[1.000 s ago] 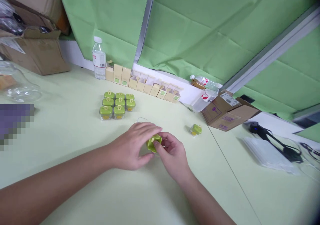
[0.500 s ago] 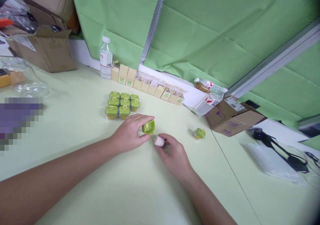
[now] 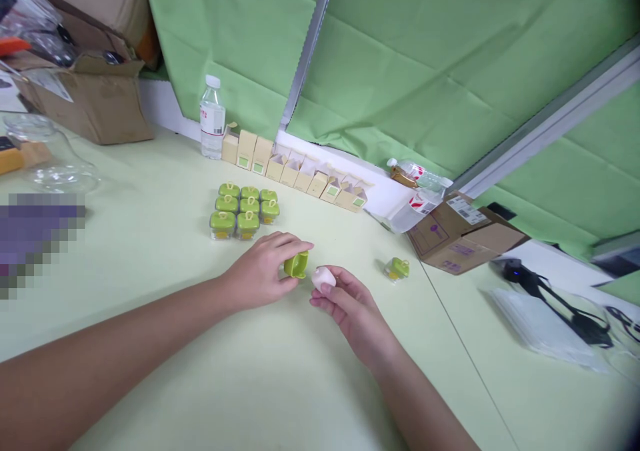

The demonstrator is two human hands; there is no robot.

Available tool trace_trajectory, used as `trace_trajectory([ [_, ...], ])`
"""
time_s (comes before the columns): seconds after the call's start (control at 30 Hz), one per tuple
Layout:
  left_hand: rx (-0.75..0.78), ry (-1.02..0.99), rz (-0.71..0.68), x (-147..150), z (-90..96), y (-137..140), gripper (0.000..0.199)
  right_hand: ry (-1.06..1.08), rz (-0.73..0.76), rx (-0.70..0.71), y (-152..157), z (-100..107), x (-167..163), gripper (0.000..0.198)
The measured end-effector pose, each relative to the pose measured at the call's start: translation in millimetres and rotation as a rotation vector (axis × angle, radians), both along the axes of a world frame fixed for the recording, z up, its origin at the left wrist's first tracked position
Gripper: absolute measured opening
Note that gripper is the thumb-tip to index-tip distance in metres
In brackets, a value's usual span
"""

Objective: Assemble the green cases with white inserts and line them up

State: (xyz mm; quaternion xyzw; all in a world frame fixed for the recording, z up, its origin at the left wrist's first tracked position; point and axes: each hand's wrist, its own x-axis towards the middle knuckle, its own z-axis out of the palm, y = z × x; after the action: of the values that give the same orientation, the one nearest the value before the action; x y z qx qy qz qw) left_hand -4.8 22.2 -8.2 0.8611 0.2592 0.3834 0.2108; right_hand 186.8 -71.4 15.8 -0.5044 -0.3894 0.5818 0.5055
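My left hand (image 3: 263,271) is closed round a small square container whose green lid (image 3: 296,264) is swung open toward the right; the clear body is mostly hidden by the fingers. Just right of it, my right hand (image 3: 353,304) pinches a small, pale pinkish-white rounded piece (image 3: 323,279) between thumb and fingers. A narrow gap separates this piece from the green lid. Beyond my left hand stand several closed clear containers with green lids (image 3: 248,219), grouped in rows. One more green-lidded container (image 3: 397,269) sits apart to the right.
Small beige cartons (image 3: 304,173), some with open tops, line the back edge beside an upright water bottle (image 3: 212,117). Plastic bottles (image 3: 415,201) and a cardboard box (image 3: 460,234) lie at right, near a black device (image 3: 555,297). Another cardboard box (image 3: 100,97) stands far left.
My right hand has turned, and the pale piece now shows its rounded end, slightly further right. The container in my left hand has tilted, its lid angled more downward.
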Motion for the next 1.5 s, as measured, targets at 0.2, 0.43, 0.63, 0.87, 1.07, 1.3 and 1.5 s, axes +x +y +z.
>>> trace_trajectory([
  [0.2, 0.015, 0.012, -0.011, 0, 2.0, -2, 0.053, 0.077, -0.030, -0.050, -1, 5, 0, 0.030],
  [0.43, 0.089, 0.030, 0.017, 0, 7.4, -10, 0.050, 0.187, -0.044, -0.048, -2, 4, 3, 0.032],
  [0.63, 0.117, 0.044, 0.015, 1, 8.7, -11, 0.044, 0.075, -0.065, -0.031, -4, 8, -1, 0.033],
  [0.87, 0.146, 0.083, -0.025, 3, 12.9, -15, 0.037, -0.068, -0.110, 0.029, -5, 6, -3, 0.040],
  [1.07, 0.149, 0.173, -0.022, 4, 13.1, -17, 0.034, -0.209, -0.076, 0.207, -4, -1, -7, 0.031],
  [1.3, 0.169, 0.231, -0.012, 4, 14.6, -18, 0.029, -0.274, -0.042, 0.272, -4, -4, -8, 0.029],
  [1.5, 0.146, 0.243, -0.020, 5, 12.5, -19, 0.029, -0.277, -0.012, 0.272, -4, -5, -9, 0.029],
])
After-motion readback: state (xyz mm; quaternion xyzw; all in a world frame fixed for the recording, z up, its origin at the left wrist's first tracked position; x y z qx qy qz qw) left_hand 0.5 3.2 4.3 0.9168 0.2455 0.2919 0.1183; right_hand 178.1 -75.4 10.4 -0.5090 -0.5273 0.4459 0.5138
